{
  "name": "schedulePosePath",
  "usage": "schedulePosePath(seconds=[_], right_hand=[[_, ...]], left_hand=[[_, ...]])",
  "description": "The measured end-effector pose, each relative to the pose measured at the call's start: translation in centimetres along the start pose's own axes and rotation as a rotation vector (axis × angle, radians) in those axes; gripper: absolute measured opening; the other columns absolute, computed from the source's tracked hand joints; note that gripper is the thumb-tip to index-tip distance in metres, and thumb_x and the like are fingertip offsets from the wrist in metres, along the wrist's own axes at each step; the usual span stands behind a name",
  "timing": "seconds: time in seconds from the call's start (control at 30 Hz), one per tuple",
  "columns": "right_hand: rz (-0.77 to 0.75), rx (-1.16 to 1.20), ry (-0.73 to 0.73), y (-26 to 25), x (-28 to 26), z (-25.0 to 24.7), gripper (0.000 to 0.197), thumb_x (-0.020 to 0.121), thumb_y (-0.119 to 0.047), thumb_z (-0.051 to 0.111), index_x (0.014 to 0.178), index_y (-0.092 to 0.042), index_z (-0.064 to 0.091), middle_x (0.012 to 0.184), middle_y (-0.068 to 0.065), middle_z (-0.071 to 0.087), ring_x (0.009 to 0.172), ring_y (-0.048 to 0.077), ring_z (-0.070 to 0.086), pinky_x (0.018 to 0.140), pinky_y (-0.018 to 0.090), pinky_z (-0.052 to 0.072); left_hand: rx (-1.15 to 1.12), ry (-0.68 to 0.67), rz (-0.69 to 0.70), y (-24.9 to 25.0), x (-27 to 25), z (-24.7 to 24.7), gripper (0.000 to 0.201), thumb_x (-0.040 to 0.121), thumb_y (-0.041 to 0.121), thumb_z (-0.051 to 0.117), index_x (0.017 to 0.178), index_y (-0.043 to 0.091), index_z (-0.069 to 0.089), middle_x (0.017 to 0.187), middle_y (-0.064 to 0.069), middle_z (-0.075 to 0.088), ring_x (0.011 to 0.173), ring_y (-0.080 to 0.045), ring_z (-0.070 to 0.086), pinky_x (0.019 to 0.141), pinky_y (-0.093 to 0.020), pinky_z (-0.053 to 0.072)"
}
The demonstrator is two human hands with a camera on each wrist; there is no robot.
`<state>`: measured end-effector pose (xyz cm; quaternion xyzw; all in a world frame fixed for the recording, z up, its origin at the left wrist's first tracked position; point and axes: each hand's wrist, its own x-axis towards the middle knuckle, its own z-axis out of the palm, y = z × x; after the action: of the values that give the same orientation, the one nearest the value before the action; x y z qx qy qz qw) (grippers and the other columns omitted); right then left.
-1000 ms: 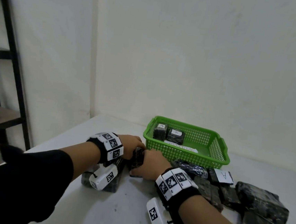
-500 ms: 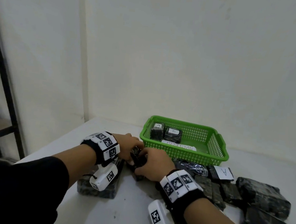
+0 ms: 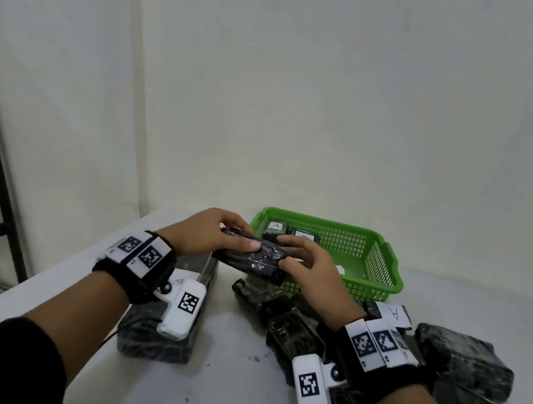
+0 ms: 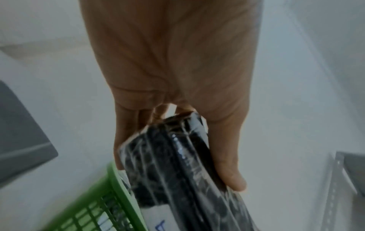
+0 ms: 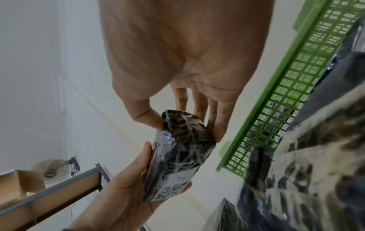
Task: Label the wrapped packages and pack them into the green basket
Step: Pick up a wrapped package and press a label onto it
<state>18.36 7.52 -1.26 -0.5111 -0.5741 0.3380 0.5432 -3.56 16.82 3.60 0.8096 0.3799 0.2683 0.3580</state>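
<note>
Gripping one end of a wrapped package [image 3: 253,256] between thumb and fingers, the left hand [image 3: 205,232] holds it above the table [image 3: 228,377]; the right hand [image 3: 312,271] pinches the other end. Just behind stands the green basket [image 3: 380,261], holding two labelled packages [image 3: 289,233].

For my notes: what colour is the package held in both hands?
Black under clear wrap; right wrist view.
</note>
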Motion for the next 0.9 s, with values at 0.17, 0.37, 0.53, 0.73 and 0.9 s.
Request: schedulePosePath(seconds=[0.17, 0.37, 0.53, 0.73, 0.9], right_hand=[[0.086, 0.246, -0.025, 0.4, -0.4, -1.7, 0.047, 0.086, -0.008, 0.083, 0.129, -0.015, 0.065, 0.12, 0.01, 0.076, 0.106, 0.021, 0.075, 0.086, 0.033, 0.06], [0.075, 0.307, 0.049, 0.0, -1.5, -5.1, 0.058, 0.065, -0.026, 0.088, 0.116, -0.003, 0.073, 0.112, 0.011, 0.08, 0.11, 0.028, 0.075, 0.1, 0.045, 0.058], [0.064, 0.252, 0.063, 0.6, -1.4, -8.3, 0.066, 0.06, -0.037, 0.097, 0.113, -0.005, 0.077, 0.112, 0.014, 0.079, 0.108, 0.034, 0.076, 0.105, 0.054, 0.054], [0.048, 0.238, 0.127, 1.4, -1.5, -9.5, 0.052, 0.068, -0.033, 0.094, 0.111, -0.008, 0.08, 0.107, 0.014, 0.08, 0.101, 0.035, 0.078, 0.101, 0.053, 0.057], [0.077, 0.329, 0.09, 1.3, -1.4, -9.9, 0.057, 0.067, -0.022, 0.086, 0.117, 0.001, 0.071, 0.11, 0.013, 0.08, 0.104, 0.026, 0.077, 0.087, 0.031, 0.063]], left_hand=[[-0.295, 0.123, 0.033, 1.2, -0.7, 3.1, 0.041, 0.07, 0.046, 0.086, 0.098, 0.017, 0.079, 0.097, -0.006, 0.08, 0.093, -0.02, 0.076, 0.091, -0.031, 0.056], [-0.615, 0.04, 0.061, 1.9, 0.6, 7.7, 0.059, 0.076, 0.042, 0.086, 0.124, 0.013, 0.07, 0.12, -0.008, 0.075, 0.115, -0.026, 0.071, 0.103, -0.044, 0.052], [-0.712, 0.02, 0.061, 2.9, 1.3, 10.2, 0.052, 0.076, 0.022, 0.083, 0.122, 0.0, 0.07, 0.12, -0.015, 0.075, 0.115, -0.031, 0.071, 0.108, -0.051, 0.05], [-0.777, 0.002, 0.034, 3.3, 1.7, 12.5, 0.048, 0.08, 0.02, 0.078, 0.121, -0.002, 0.069, 0.118, -0.015, 0.075, 0.114, -0.031, 0.071, 0.101, -0.043, 0.056], [-0.889, 0.086, 0.028, 2.9, 2.7, 13.1, 0.041, 0.082, 0.021, 0.074, 0.114, -0.005, 0.071, 0.113, -0.017, 0.076, 0.105, -0.027, 0.074, 0.084, -0.033, 0.06]])
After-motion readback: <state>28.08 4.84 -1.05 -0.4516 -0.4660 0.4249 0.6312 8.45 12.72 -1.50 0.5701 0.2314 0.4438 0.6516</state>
